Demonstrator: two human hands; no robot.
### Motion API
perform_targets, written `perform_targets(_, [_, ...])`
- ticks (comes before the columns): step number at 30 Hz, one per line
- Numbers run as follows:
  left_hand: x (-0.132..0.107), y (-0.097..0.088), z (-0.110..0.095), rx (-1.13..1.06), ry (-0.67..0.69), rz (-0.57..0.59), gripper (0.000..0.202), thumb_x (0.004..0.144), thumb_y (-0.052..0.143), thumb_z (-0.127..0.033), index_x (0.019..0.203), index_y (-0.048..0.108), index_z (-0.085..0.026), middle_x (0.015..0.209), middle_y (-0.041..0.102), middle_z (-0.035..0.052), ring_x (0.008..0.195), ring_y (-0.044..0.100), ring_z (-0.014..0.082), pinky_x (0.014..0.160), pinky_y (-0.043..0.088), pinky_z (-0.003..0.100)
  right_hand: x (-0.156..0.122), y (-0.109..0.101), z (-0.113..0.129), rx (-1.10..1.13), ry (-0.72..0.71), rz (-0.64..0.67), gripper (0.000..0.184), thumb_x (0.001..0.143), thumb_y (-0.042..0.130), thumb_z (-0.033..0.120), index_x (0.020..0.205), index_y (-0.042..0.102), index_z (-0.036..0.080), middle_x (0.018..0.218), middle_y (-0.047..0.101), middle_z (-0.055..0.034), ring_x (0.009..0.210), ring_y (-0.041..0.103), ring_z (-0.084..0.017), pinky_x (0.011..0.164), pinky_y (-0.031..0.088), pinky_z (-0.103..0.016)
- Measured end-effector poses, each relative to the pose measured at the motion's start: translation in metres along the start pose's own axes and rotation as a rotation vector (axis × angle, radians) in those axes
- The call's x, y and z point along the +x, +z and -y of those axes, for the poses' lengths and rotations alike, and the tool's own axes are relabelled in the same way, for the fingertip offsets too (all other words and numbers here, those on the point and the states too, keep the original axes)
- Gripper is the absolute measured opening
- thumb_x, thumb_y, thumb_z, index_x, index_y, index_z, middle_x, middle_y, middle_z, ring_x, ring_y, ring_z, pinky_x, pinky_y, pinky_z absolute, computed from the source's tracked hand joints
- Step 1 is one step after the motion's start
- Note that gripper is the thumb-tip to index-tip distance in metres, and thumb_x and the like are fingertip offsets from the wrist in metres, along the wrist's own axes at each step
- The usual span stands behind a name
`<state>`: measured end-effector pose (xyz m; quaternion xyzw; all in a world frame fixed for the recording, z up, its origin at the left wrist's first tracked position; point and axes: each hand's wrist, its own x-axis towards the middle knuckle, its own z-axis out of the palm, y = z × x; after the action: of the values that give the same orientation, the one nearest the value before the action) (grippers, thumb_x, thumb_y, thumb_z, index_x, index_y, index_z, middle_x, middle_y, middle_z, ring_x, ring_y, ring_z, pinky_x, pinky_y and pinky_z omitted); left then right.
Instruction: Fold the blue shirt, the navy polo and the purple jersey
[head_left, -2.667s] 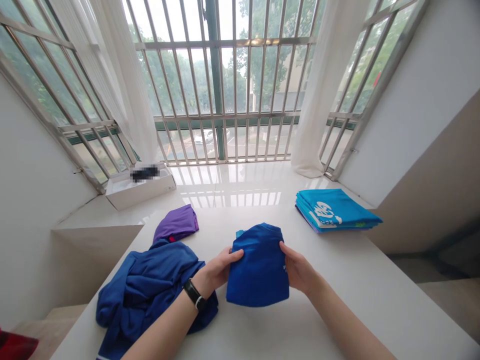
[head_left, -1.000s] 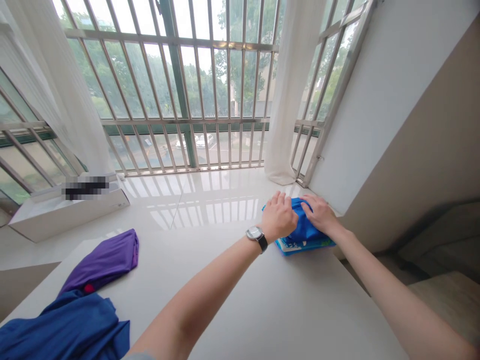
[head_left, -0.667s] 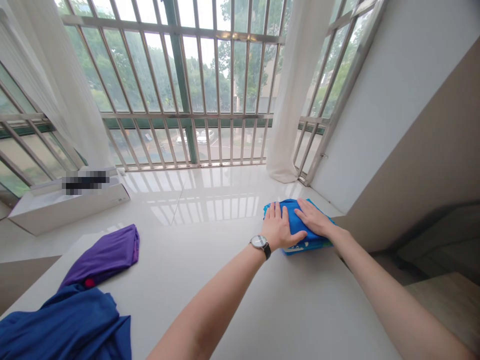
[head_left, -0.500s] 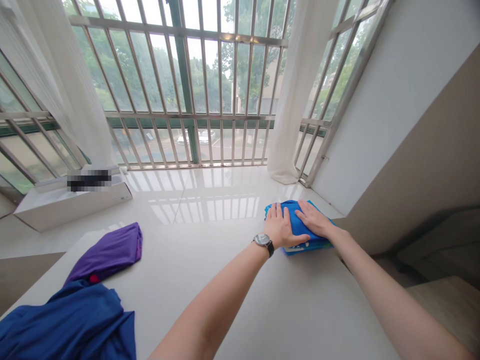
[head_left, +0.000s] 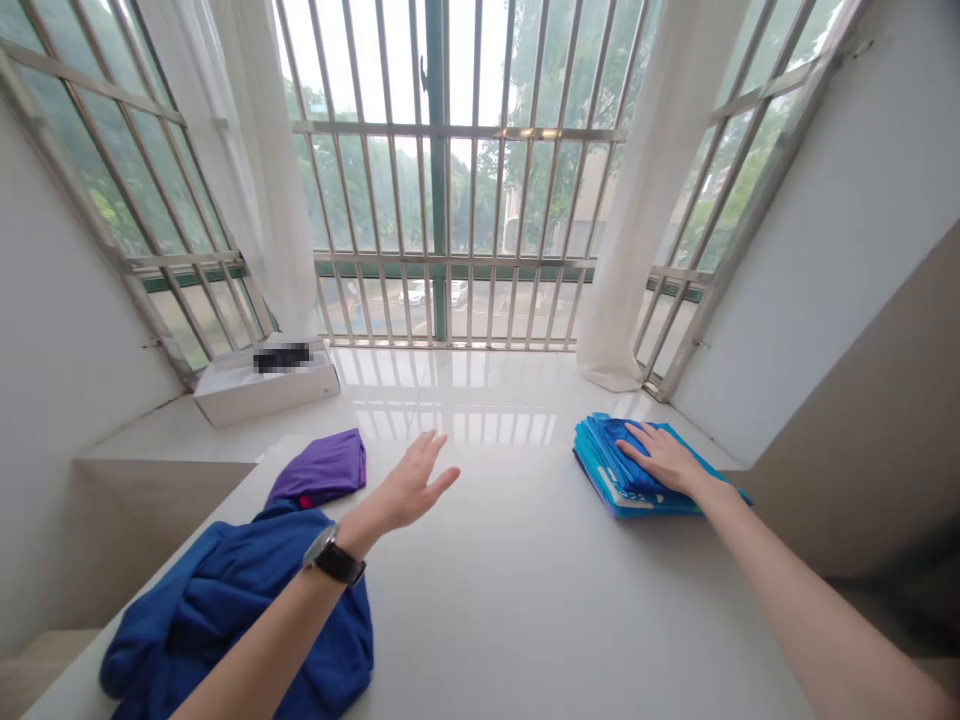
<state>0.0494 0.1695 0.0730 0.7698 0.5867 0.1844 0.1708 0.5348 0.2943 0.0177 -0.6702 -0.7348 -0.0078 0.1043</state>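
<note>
My right hand (head_left: 658, 458) lies flat, fingers stretched out, on top of a stack of folded blue shirts (head_left: 613, 470) at the right of the white table (head_left: 525, 610). My left hand (head_left: 411, 484) hovers open over the table's middle left, fingers spread, holding nothing; a dark watch sits on its wrist. Just below and left of it lies a crumpled dark blue garment (head_left: 225, 600). A purple garment (head_left: 322, 466) lies beyond that, near the table's far left edge.
A white box (head_left: 262, 382) stands on the glossy sill at the back left. Barred windows (head_left: 450, 200) with white curtains (head_left: 637, 200) close the far side. A white wall (head_left: 840, 250) runs along the right, close behind the stack.
My left hand has lifted off the folded stack and swung left toward the loose garments. My right hand stays flat on the stack. The view has turned left.
</note>
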Motion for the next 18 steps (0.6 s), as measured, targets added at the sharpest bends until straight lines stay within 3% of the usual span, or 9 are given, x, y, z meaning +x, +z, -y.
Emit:
perform_targets(3, [-0.078,-0.027,0.044,0.088,-0.062,-0.053,0.063,0.096,0.039,-0.053,0.148,0.038,-0.017,0.161,0.026,0.0120,0.149,0.020,0.0257,0.121,0.021,0.043,0.006,0.008,-0.008,0.021,0.009,0.040,0.077,0.086,0.037,0.068,0.141,0.049,0.016,0.150,0.046,-0.0174,0.142,0.036,-0.034,0.117,0.025,-0.053])
perform_targets(5, [-0.123,-0.038,0.070,0.156,-0.141,-0.066,0.058,0.094,0.042,-0.050,0.141,0.047,-0.018,0.158,0.033,0.0117,0.148,0.024,0.0290,0.120,0.022,0.045,0.007,0.003,-0.004,0.052,0.022,0.034,0.082,0.083,0.039,0.069,0.140,0.050,0.012,0.150,0.045,-0.0213,0.142,0.035,-0.037,0.118,0.024,-0.053])
perform_targets(8, [-0.170,-0.042,0.098,0.203,-0.225,0.064,0.061,0.086,0.054,-0.050,0.139,0.052,-0.020,0.155,0.039,0.0114,0.147,0.026,0.0327,0.119,0.024,0.048,-0.008,-0.020,0.023,0.131,-0.010,-0.194,0.080,0.084,0.035,0.069,0.136,0.053,0.011,0.149,0.044,-0.0245,0.140,0.035,-0.041,0.117,0.024,-0.054])
perform_targets(11, [-0.187,-0.036,0.108,0.209,-0.226,0.157,0.078,0.075,0.067,-0.048,0.147,0.044,-0.024,0.159,0.032,0.0103,0.148,0.023,0.0342,0.119,0.023,0.049,-0.038,-0.045,0.077,0.280,-0.094,-0.559,0.068,0.093,0.026,0.063,0.134,0.053,0.016,0.143,0.050,-0.0222,0.137,0.041,-0.037,0.117,0.026,-0.048])
perform_targets(13, [-0.186,-0.030,0.102,0.211,-0.203,0.164,0.078,0.076,0.067,-0.044,0.148,0.042,-0.025,0.159,0.030,0.0111,0.147,0.026,0.0345,0.118,0.023,0.050,-0.060,-0.051,0.122,0.390,-0.105,-0.680,0.062,0.095,0.025,0.061,0.130,0.056,0.020,0.134,0.057,-0.0200,0.130,0.048,-0.036,0.113,0.033,-0.048])
perform_targets(15, [-0.180,-0.026,0.089,0.190,-0.162,0.194,0.071,0.079,0.064,-0.039,0.147,0.044,-0.027,0.158,0.034,0.0110,0.145,0.030,0.0339,0.116,0.025,0.051,-0.080,-0.046,0.170,0.501,-0.139,-0.651,0.059,0.095,0.025,0.062,0.122,0.060,0.022,0.125,0.063,-0.0165,0.121,0.055,-0.034,0.107,0.041,-0.048])
perform_targets(18, [-0.171,-0.022,0.064,0.127,-0.042,0.261,0.064,0.081,0.061,-0.029,0.143,0.048,-0.031,0.155,0.040,0.0079,0.141,0.036,0.0323,0.113,0.029,0.052,-0.104,-0.021,0.237,0.642,-0.251,-0.479,0.051,0.096,0.029,0.060,0.106,0.065,0.025,0.109,0.069,-0.0119,0.110,0.062,-0.030,0.098,0.048,-0.046])
